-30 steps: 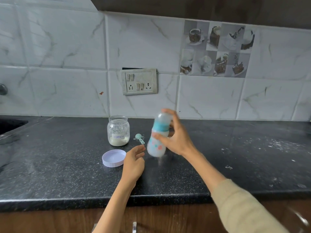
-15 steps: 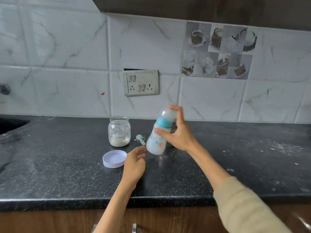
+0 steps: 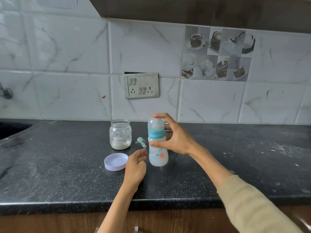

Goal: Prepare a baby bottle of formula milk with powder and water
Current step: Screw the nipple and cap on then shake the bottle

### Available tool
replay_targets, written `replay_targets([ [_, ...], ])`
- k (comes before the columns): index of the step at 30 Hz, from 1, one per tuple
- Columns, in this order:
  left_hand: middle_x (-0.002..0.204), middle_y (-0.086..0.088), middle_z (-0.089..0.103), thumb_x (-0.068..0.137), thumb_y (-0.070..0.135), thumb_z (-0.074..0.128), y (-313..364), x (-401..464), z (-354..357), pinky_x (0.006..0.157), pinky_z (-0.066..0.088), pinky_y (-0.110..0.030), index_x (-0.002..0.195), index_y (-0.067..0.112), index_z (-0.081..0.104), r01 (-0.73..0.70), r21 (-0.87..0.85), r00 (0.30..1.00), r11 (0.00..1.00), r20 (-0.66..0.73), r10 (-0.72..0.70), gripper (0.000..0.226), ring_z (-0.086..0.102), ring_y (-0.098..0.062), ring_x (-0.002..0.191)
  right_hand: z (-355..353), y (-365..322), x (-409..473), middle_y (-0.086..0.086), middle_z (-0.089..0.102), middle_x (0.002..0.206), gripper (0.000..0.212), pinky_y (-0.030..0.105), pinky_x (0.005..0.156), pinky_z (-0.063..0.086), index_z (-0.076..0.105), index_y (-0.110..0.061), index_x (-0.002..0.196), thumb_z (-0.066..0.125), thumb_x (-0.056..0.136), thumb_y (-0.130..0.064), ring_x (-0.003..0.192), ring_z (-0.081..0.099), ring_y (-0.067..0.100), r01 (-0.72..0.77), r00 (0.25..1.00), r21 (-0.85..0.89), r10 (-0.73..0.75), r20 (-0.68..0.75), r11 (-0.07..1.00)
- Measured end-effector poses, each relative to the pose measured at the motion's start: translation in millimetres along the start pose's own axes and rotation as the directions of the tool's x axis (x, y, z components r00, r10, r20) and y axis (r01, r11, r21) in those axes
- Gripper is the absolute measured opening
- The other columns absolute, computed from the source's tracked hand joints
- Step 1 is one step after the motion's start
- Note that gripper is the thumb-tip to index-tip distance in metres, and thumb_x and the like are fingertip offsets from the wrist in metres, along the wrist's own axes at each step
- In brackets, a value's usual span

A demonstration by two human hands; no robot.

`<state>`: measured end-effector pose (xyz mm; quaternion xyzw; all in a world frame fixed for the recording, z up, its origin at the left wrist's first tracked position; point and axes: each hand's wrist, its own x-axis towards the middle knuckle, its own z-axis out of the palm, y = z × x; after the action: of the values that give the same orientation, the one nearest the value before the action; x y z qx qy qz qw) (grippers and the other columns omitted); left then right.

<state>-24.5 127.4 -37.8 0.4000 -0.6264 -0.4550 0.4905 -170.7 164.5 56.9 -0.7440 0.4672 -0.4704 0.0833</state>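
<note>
Right hand (image 3: 176,140) fingers (image 3: 161,116) pinch the upright bottle (image 3: 157,148) — left hand (image 3: 135,167) beside it, fingers relaxed.

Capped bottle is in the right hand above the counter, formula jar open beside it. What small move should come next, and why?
Probably set the baby bottle down upright on the counter, then reach for the lid. The right hand grips the bottle, capped, with milky liquid inside, so mixing looks about done. The formula jar stands open with its lid lying nearby, and the left hand hovers empty beside the lid.

Scoop (image 3: 141,141) lies between jar (image 3: 120,134) and bottle (image 3: 157,145); lid (image 3: 115,161) before jar.
</note>
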Motion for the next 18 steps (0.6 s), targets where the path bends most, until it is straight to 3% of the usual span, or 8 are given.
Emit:
replay_targets([
  [3,0.12,-0.003,0.06,0.079,-0.017,0.029,-1,1,0,0.082,0.044,-0.02,0.125,0.005,0.054,-0.002,0.002,1.0,1.0,-0.012,0.002,0.057,0.058,-0.017,0.11,-2,3,2,-0.002,0.055,0.115,0.071,0.046,0.081,0.057,0.035,-0.055,0.111,0.081,0.071,-0.02,0.102,0.061,0.026,-0.002,0.969,0.131,0.035,-0.246,0.991],
  [6,0.123,-0.006,0.062,0.077,-0.017,0.029,-1,0,1,0.093,0.048,-0.03,0.125,0.002,0.055,0.004,-0.011,1.0,1.0,-0.004,-0.004,0.058,0.059,-0.019,0.113,-2,-1,0,-0.012,0.053,0.114,0.07,0.042,0.088,0.055,0.038,-0.05,0.114,0.082,0.07,-0.021,0.105,0.059,0.014,-0.023,1.0,0.027,0.023,-0.004,0.999],
  [9,0.121,-0.001,0.059,0.079,-0.016,0.03,-1,2,1,0.092,0.044,-0.029,0.124,0.005,0.054,0.012,-0.003,1.0,1.0,-0.006,-0.012,0.055,0.057,-0.018,0.113,-4,5,-1,-0.012,0.054,0.113,0.069,0.039,0.083,0.057,0.036,-0.05,0.111,0.081,0.071,-0.018,0.1,0.06,0.013,-0.032,0.98,0.109,0.053,-0.19,0.994],
  [12,0.123,-0.001,0.058,0.081,-0.016,0.031,1,-1,2,0.091,0.043,-0.027,0.128,0.006,0.052,0.012,-0.007,1.0,1.0,0.0,-0.012,0.056,0.056,-0.018,0.114,-3,6,-2,-0.008,0.056,0.115,0.069,0.031,0.081,0.055,0.037,-0.055,0.11,0.083,0.069,-0.024,0.104,0.059,0.014,-0.026,0.997,0.033,0.029,-0.07,0.999],
  [15,0.119,0.001,0.058,0.082,-0.015,0.03,0,1,1,0.089,0.04,-0.025,0.128,0.007,0.052,0.019,-0.012,1.0,1.0,-0.003,-0.019,0.055,0.056,-0.016,0.113,-4,13,0,-0.009,0.056,0.112,0.07,0.038,0.078,0.058,0.038,-0.054,0.11,0.082,0.07,-0.019,0.099,0.062,0.019,-0.024,0.973,0.122,0.052,-0.227,0.992],
  [16,0.12,0.001,0.058,0.082,-0.014,0.031,0,1,2,0.089,0.04,-0.025,0.127,0.007,0.053,0.018,-0.018,1.0,1.0,-0.009,-0.018,0.055,0.056,-0.016,0.113,-5,9,3,-0.01,0.056,0.111,0.07,0.042,0.08,0.058,0.038,-0.055,0.109,0.083,0.069,-0.019,0.099,0.062,0.018,-0.04,0.976,0.152,0.071,-0.204,0.988],
  [18,0.121,0.0,0.058,0.083,-0.013,0.032,1,0,2,0.09,0.04,-0.025,0.128,0.007,0.053,0.018,-0.021,1.0,1.0,-0.009,-0.018,0.053,0.056,-0.017,0.114,-6,3,6,-0.014,0.056,0.113,0.07,0.043,0.086,0.056,0.041,-0.056,0.108,0.084,0.066,-0.021,0.103,0.061,0.015,-0.038,0.999,0.049,0.039,-0.028,0.998],
])
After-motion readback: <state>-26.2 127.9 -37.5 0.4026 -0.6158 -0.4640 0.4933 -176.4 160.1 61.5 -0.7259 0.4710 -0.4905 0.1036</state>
